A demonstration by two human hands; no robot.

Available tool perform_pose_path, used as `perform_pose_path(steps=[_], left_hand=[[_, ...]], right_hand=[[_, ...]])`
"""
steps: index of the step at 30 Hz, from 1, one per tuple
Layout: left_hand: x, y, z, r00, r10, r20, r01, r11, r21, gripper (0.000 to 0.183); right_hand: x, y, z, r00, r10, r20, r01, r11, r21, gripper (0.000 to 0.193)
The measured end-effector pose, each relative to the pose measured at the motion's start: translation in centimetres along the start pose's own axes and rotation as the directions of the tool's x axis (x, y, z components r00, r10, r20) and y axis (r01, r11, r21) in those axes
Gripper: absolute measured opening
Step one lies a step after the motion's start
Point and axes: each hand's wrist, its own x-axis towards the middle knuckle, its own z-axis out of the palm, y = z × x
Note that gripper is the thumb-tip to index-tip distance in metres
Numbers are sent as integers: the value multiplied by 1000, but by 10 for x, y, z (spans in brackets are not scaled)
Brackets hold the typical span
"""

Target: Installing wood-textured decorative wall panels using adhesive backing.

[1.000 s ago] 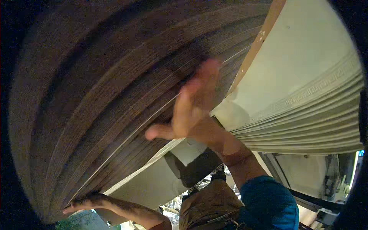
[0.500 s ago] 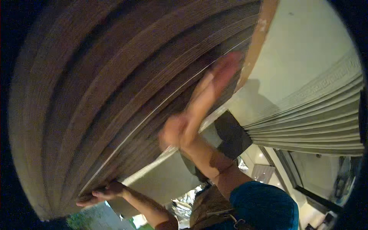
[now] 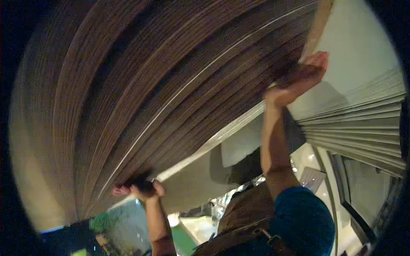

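Observation:
A large dark brown wood-grain panel (image 3: 171, 81) with ridged bands and a thin pale line along it fills the upper left. My right hand (image 3: 297, 83) is flat with its fingers stretched out, at the panel's right end near a tan edge strip (image 3: 318, 32). At the lower left, my left hand (image 3: 143, 190) has its thumb and fingers apart against the panel's near edge. Neither hand shows anything in its grasp. Both arms are raised, and how firmly either hand presses cannot be told.
A pale border (image 3: 213, 141) runs along the panel's near edge. To the right are a cream surface (image 3: 358, 47), a pleated pale curtain (image 3: 354, 132) and a dark-framed window (image 3: 363, 192). Crinkled shiny foil (image 3: 220, 205) and greenery (image 3: 106, 219) show lower down.
My right hand has swung up and right, from over the panel to its right end. My left hand appears farther right and higher, and the whole view has shifted.

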Motion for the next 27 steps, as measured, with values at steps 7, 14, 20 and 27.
perform_pose_path(steps=[7, 14, 20, 27], left_hand=[[0, -14, -11, 988, -39, -150, -13, 944, -331, 64], [-7, -24, -4, 915, -90, -393, -23, 961, -274, 50], [1, -26, 5, 916, -40, -399, -107, 935, -339, 44], [2, -15, -1, 921, -58, -385, -98, 922, -374, 46]], right_hand=[[-204, -164, 77, 585, -581, 565, 6, 700, 714, 75], [-271, -132, 62, 541, -705, 459, 366, 688, 626, 57], [-227, -58, 8, 610, -591, 528, 427, 806, 409, 52], [-224, -111, 9, 683, -332, 651, -104, 837, 537, 61]])
